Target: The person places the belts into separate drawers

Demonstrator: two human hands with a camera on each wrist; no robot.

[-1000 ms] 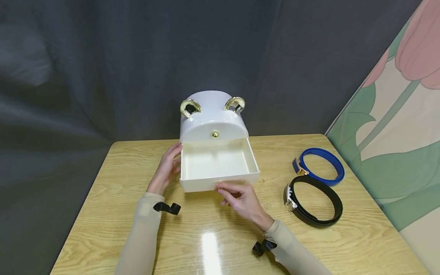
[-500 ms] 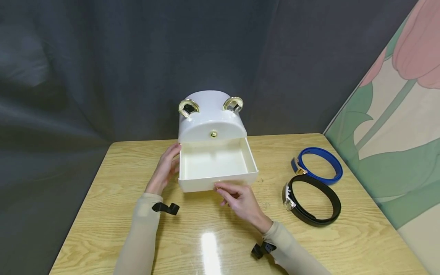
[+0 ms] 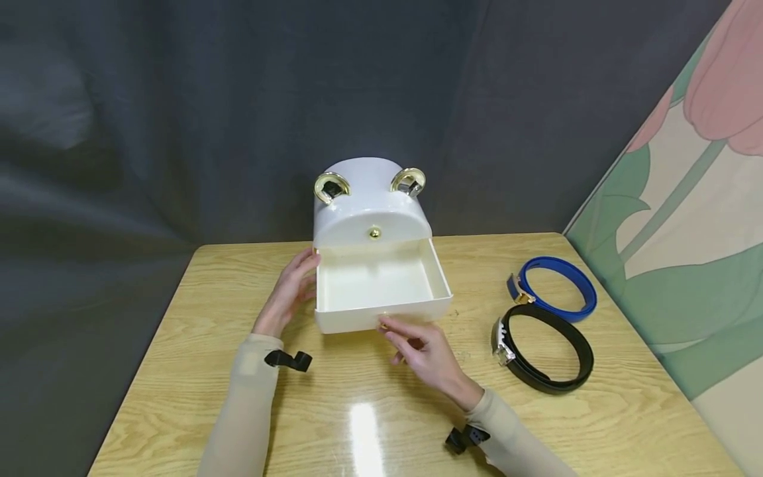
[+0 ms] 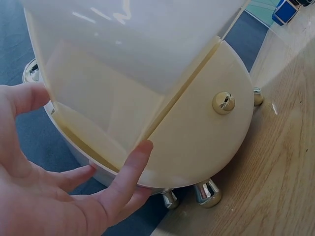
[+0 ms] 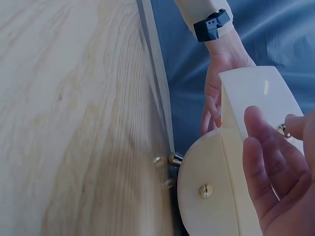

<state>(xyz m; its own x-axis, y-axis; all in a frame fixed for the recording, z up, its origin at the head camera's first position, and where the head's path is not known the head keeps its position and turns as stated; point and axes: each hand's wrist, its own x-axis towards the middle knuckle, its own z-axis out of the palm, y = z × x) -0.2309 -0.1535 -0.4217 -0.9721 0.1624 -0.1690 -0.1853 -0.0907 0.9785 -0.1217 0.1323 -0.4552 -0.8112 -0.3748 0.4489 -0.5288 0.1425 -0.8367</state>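
A white box (image 3: 372, 185) with two gold-rimmed, ear-like rings on top has its drawer (image 3: 381, 318) pulled out, with nothing inside. The left hand (image 3: 289, 293) lies against the box's left side, fingers spread; in the left wrist view this hand (image 4: 74, 187) has one fingertip at the drawer's edge. At the drawer front, the right hand (image 3: 430, 356) has a fingertip at the small gold knob. In the right wrist view that knob (image 5: 282, 130) shows beside one fingertip, while the right hand's (image 5: 285, 172) other visible fingers are held apart from it.
A coiled blue belt (image 3: 587, 295) with a gold buckle and a coiled black belt (image 3: 581, 344) with a silver buckle lie on the right of the wooden table (image 3: 197, 318). A dark curtain (image 3: 238, 119) hangs behind; a floral cloth (image 3: 715, 265) is at right.
The right hand has shifted slightly right and its fingers look looser at the knob. The left fingers have moved slightly along the box's side. The drawer remains pulled out.
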